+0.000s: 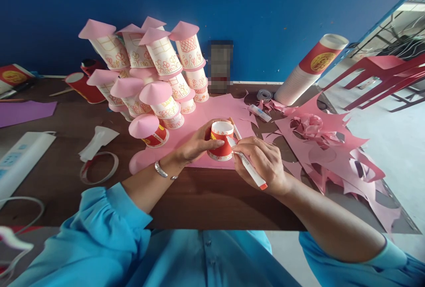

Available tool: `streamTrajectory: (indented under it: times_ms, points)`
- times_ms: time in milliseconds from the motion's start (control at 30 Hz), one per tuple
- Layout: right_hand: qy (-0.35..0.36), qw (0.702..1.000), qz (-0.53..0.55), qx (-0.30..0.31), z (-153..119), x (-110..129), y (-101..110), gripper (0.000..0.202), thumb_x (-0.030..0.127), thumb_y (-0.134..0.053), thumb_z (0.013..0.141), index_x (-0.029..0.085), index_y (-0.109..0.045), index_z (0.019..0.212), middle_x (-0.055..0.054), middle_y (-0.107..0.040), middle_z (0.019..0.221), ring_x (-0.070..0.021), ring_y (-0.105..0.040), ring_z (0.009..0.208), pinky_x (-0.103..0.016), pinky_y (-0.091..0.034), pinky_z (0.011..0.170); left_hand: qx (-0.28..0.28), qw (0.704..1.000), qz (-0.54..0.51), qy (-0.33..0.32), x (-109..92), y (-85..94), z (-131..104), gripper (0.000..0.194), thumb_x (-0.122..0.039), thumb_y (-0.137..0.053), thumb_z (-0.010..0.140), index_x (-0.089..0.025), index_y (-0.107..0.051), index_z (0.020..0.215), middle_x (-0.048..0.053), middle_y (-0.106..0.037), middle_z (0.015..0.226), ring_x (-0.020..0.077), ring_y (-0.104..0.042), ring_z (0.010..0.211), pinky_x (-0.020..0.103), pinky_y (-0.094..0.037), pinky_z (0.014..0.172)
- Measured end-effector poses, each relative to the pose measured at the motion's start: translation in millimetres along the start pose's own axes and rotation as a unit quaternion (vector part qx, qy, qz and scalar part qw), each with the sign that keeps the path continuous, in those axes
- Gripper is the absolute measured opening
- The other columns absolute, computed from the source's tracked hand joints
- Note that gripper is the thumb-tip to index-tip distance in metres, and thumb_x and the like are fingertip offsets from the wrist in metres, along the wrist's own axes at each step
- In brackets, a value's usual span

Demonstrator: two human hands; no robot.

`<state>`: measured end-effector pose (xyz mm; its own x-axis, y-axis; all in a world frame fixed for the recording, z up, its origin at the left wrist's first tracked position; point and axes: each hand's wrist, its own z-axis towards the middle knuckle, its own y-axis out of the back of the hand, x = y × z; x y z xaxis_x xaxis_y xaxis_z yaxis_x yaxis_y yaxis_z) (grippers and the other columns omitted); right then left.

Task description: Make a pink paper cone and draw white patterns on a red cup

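Note:
A small red paper cup (222, 149) with a white patterned rim stands over the pink paper sheet (229, 106). My left hand (199, 144) wraps its left side, thumb across the front. In my right hand (262, 159) is a white marker (247, 166) with an orange end, its tip close to the cup's right side; contact I cannot make out. Another slim pen (235, 128) shows just behind the cup. To the left are several stacked cup towers (165, 60) with drawn flowers and pink cone roofs, plus a red cup with a pink cone (144, 126).
On the right stand a tall stack of paper cups (303, 71), a glue stick (260, 113) and pink paper scraps (318, 145). A tape roll (99, 168) and a white power strip (15, 158) lie left. A phone-like device (220, 66) leans against the blue wall.

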<state>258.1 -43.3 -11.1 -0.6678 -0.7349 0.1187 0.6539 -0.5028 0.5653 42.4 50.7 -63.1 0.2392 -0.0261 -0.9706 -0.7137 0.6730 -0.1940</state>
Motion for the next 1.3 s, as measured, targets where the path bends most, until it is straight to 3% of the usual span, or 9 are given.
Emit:
streamTrajectory:
  times_ms: [267, 467, 767, 933, 1300]
  points:
    - [-0.004, 1.0, -0.005, 0.011, 1, -1, 3, 0.019, 0.01, -0.064, 0.102, 0.025, -0.065, 0.114, -0.002, -0.08, 0.089, -0.0197, -0.078, 0.074, -0.031, -0.063, 0.067, 0.001, 1.0, -0.005, 0.008, 1, 0.5, 0, 0.067, -0.045, -0.094, 0.09, -0.026, -0.07, 0.15, 0.011, -0.078, 0.143, 0.0338, -0.069, 0.139, 0.046, -0.05, 0.12]
    - [0.0, 1.0, -0.009, 0.002, 3, 0, 3, 0.017, 0.011, -0.062, 0.104, 0.025, -0.063, 0.112, -0.002, -0.08, 0.088, -0.0183, -0.077, 0.073, -0.03, -0.063, 0.066, 0.022, 0.999, -0.025, -0.003, -6, -4.0, 2, 0.063, -0.041, -0.093, 0.091, -0.024, -0.07, 0.147, 0.012, -0.078, 0.138, 0.0333, -0.07, 0.134, 0.047, -0.052, 0.116]
    - [0.004, 1.0, 0.002, -0.019, 3, 1, 3, 0.021, 0.009, -0.063, 0.101, 0.025, -0.064, 0.115, -0.003, -0.079, 0.088, -0.0193, -0.077, 0.073, -0.03, -0.063, 0.065, 0.019, 1.0, -0.009, 0.003, -5, -1.4, 0, 0.063, -0.041, -0.091, 0.091, -0.025, -0.071, 0.149, 0.013, -0.071, 0.153, 0.0358, -0.064, 0.143, 0.049, -0.049, 0.121]
    - [0.003, 1.0, 0.006, -0.014, 2, 0, 4, 0.022, 0.007, -0.064, 0.099, 0.023, -0.064, 0.114, -0.004, -0.079, 0.087, -0.0208, -0.077, 0.071, -0.031, -0.062, 0.064, 0.018, 0.999, -0.034, -0.003, -3, -0.9, -1, 0.059, -0.039, -0.089, 0.093, -0.028, -0.073, 0.148, 0.008, -0.077, 0.139, 0.0326, -0.068, 0.136, 0.045, -0.052, 0.118]
    - [0.001, 1.0, 0.006, 0.0, 3, -2, 3, 0.021, 0.01, -0.065, 0.102, 0.024, -0.064, 0.117, -0.004, -0.081, 0.092, -0.0199, -0.078, 0.075, -0.031, -0.063, 0.066, 0.016, 0.999, -0.035, -0.001, 2, 2.8, -2, 0.061, -0.039, -0.088, 0.093, -0.028, -0.073, 0.151, 0.009, -0.077, 0.139, 0.0347, -0.066, 0.14, 0.049, -0.048, 0.124]
